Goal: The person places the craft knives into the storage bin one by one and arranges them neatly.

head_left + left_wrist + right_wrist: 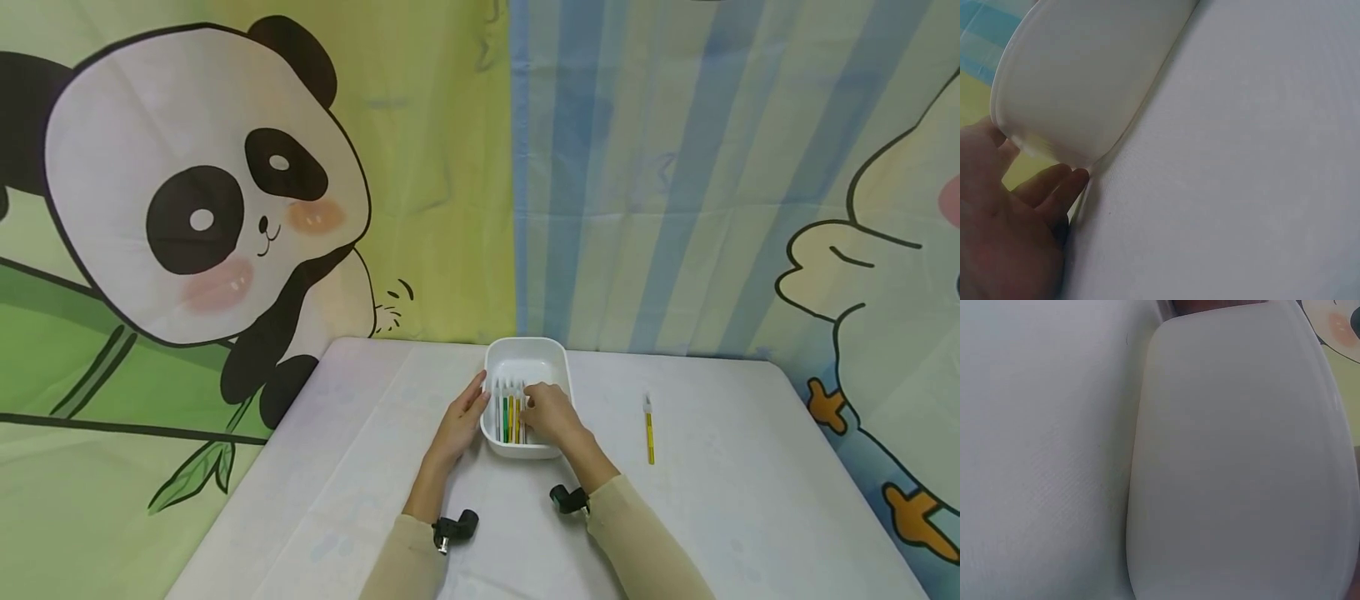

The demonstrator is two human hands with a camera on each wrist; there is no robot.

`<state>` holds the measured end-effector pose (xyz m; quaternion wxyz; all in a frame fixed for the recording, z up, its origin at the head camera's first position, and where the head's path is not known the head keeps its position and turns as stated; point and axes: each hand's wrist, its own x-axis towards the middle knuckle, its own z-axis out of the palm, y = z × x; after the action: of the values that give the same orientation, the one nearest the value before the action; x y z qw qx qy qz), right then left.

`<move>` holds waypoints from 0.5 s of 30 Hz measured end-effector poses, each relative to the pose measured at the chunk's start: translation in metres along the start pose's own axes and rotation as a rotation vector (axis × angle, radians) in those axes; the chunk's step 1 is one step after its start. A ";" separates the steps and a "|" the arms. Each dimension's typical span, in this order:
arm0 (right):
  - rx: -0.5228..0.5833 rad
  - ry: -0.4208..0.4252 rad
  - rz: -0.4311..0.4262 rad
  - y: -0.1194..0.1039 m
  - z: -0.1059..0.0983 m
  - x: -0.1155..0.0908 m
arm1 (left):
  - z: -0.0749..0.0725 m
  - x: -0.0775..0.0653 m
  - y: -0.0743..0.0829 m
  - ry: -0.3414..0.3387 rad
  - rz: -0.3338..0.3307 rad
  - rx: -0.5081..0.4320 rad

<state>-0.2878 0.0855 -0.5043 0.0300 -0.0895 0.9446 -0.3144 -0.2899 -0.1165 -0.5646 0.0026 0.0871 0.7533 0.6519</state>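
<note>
A white plastic box (pixel 527 451) with rounded corners stands on the table near its far edge. Inside lie several slim pens (pixel 512 418) side by side, with green and yellow barrels and clear pointed tips. My left hand (pixel 456 423) rests along the box's left side; in the left wrist view its fingertips (pixel 1079 178) touch the outer wall low down. Reaching over the right rim, my right hand (pixel 553 414) pinches the rightmost pen in the row, its fingertips partly hidden. The right wrist view is filled by the box's outer wall (pixel 1241 462).
One yellow pen (pixel 650 429) with a pale tip lies alone on the table to the right of the box. A white cloth (pixel 360 492) covers the table. Behind it hangs a printed curtain (pixel 442 167). Small black cameras (pixel 456 527) sit at both wrists.
</note>
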 end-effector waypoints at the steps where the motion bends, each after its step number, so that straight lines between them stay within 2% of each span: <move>1: -0.002 0.018 -0.014 0.000 0.000 -0.001 | 0.000 0.000 0.000 0.002 -0.002 0.003; 7: 0.057 0.161 -0.129 0.002 -0.002 -0.003 | 0.000 0.000 0.002 0.005 -0.005 0.014; 11: 0.137 0.226 -0.158 0.003 -0.004 -0.005 | 0.001 0.000 0.004 0.004 -0.002 0.016; 15: 0.145 0.298 -0.159 0.004 -0.008 -0.008 | 0.000 0.000 0.005 0.003 -0.001 0.028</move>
<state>-0.2814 0.0952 -0.5003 -0.1288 -0.1139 0.9033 -0.3930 -0.2890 -0.1155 -0.5601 0.0005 0.0856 0.7624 0.6414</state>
